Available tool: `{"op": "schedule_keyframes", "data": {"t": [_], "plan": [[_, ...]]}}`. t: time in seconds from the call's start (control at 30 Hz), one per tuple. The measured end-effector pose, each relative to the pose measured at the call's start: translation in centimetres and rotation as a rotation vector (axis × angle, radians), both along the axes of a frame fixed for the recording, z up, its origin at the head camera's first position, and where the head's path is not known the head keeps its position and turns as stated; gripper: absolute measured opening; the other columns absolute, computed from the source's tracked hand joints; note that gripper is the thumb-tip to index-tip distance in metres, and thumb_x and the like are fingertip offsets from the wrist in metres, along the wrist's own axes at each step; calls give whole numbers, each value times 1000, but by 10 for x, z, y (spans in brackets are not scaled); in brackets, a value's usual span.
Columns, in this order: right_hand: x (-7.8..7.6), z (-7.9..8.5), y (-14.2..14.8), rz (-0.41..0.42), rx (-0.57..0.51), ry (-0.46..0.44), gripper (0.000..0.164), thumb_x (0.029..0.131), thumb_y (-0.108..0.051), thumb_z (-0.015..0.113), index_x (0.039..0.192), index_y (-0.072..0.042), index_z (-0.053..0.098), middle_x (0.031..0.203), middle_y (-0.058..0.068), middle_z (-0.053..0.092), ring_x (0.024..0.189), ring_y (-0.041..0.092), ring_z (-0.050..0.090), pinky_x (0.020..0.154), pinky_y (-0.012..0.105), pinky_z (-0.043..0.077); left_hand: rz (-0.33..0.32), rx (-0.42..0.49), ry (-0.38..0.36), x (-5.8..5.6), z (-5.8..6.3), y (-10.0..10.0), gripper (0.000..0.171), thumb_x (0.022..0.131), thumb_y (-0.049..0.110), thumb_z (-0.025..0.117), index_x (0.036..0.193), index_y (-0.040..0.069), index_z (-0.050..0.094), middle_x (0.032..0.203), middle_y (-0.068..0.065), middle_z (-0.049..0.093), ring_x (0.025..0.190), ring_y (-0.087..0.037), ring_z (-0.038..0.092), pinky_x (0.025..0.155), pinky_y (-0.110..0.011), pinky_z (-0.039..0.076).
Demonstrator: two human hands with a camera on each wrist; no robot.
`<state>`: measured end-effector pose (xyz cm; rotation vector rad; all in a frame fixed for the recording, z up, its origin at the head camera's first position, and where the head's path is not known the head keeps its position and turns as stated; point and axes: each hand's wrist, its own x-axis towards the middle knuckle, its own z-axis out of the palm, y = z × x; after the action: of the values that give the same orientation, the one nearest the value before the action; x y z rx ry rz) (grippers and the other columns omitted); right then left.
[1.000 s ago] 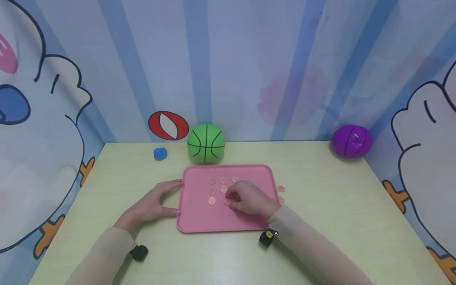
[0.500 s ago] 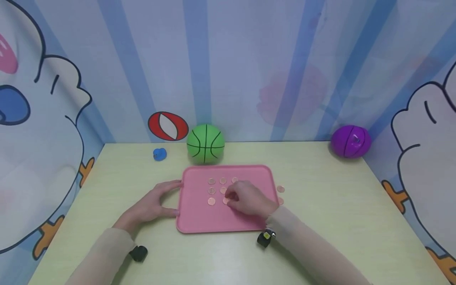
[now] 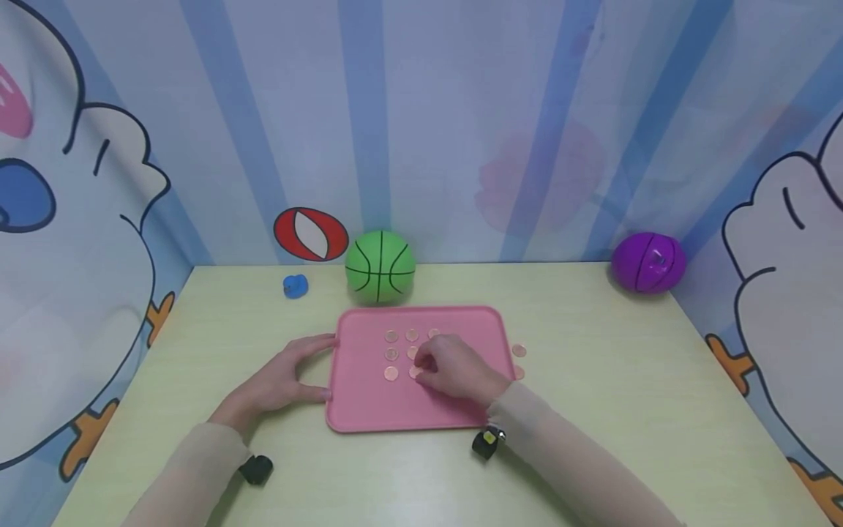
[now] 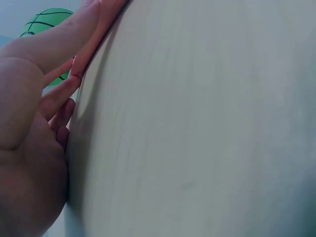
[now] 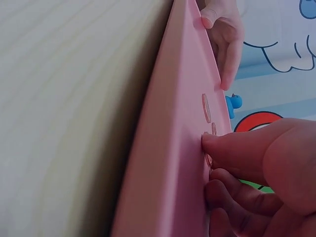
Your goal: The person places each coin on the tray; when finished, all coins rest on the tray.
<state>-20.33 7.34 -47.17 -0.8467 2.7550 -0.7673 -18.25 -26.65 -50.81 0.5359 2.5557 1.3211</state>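
Observation:
On the pink tray (image 3: 369, 410) lie several small copper-coloured coins in rows, such as the coin at its near left (image 3: 391, 373). My right hand (image 3: 461, 373) is over the tray, its thumb and curled fingers pinching a coin (image 3: 414, 372) low against the surface. In the right wrist view the thumb (image 5: 237, 148) partly hides this coin (image 5: 209, 159). My left hand (image 3: 283, 377) touches the tray's left edge with spread thumb and index finger; the left wrist view shows its extended thumb (image 4: 64, 39) against the rim.
Two loose coins lie on the table right of the tray, one a whole coin (image 3: 519, 350), the other partly hidden. Behind the tray stands a green ball (image 3: 380, 267). A blue toy duck (image 3: 296, 286) sits back left, a purple ball (image 3: 648, 263) back right.
My right hand has slid slightly left across the tray, and the coin at its fingertips has shifted left with it. The left hand stays at the tray's edge.

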Motion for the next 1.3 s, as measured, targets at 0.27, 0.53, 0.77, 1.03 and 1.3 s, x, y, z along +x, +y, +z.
{"op": "schedule_keyframes", "data": {"t": [0.27,0.53,0.77,1.03,1.3], "plan": [[0,0,-1,-17,4,-19,15,90,-16,84,102,-10,79,97,-1,76,93,13,67,91,33,60,12,-9,-9,0,1,1,92,80,32,93,159,21,47,168,-10,37,156,-43,23,124,-74,15],[0,-1,0,-11,2,-5,15,89,-17,84,101,-10,79,95,-2,76,90,12,67,89,32,60,19,-11,-18,1,1,1,92,80,33,93,159,22,48,168,-10,37,156,-42,23,123,-74,15],[-1,-4,0,-13,1,5,14,89,-19,85,99,-11,80,90,-5,74,84,9,64,84,29,59,13,-7,-9,0,1,1,92,79,32,93,159,21,48,168,-11,37,156,-43,23,124,-73,15],[-2,-1,11,5,-67,14,23,88,-20,85,107,-10,78,94,-6,72,87,8,63,85,28,58,4,-6,-2,0,1,1,93,80,32,93,159,19,47,168,-12,36,156,-44,23,124,-73,14],[-8,11,46,-1,-80,2,27,89,-17,84,113,-7,77,99,-2,72,88,12,63,80,29,57,-2,-13,4,0,1,1,93,81,32,92,160,18,46,168,-12,36,156,-44,24,124,-73,16]]}}
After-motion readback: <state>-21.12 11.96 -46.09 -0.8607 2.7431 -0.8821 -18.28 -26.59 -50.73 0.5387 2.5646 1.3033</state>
